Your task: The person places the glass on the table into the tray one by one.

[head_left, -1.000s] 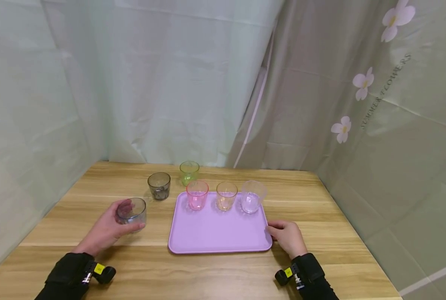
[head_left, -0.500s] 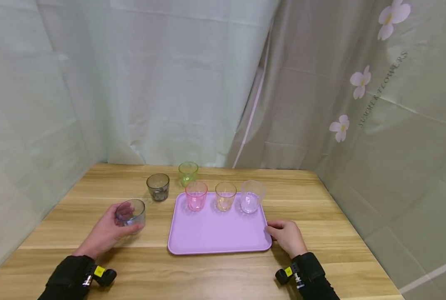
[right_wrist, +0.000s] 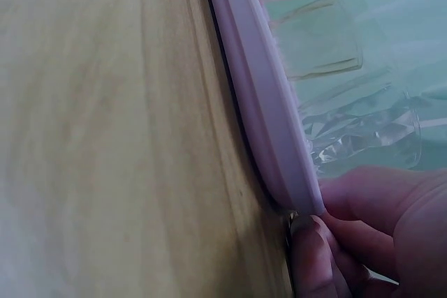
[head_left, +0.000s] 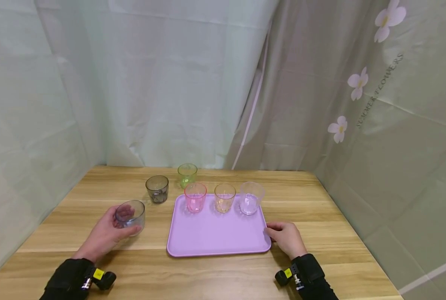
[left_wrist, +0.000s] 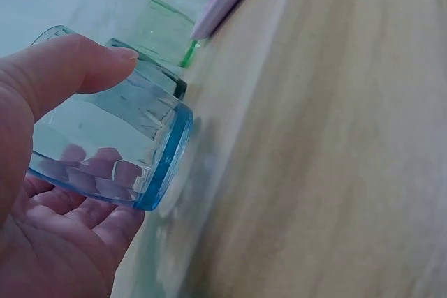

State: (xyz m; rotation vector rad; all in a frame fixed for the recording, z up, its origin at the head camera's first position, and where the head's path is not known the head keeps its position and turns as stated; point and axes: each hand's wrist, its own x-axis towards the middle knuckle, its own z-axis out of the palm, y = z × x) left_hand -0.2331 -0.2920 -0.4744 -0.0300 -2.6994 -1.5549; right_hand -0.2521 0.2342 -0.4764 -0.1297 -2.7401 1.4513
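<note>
- From my end, the left hand [head_left: 104, 235] has a bluish clear glass [head_left: 137, 216] grasped by its wall, thumb on the near side and fingers around the far left.
- That glass is left of the tray, on the near side of the smoky glass [head_left: 157, 189]; I can't tell whether its base touches the wooden table [head_left: 193, 277].
- I'd worry about the smooth wall: if the thumb eases off, the glass could slip or turn.
- The right hand [head_left: 287, 239] pinches the lilac tray [head_left: 217, 237] at its right edge, by the near corner.
- If that pinch lifts or tugs, I judge the tray could tip or skid and unsettle its 3 glasses.
- Those 3 stand upright along the far rim: pink glass [head_left: 195, 199] left, amber glass [head_left: 224, 200] between, pale purple glass [head_left: 251, 200] right, the most exposed by the far right corner.
- The smoky glass and the green glass [head_left: 187, 175], farther off, stand left of and beyond the tray; a wide far swing of the left hand could clip the smoky glass first.
</note>
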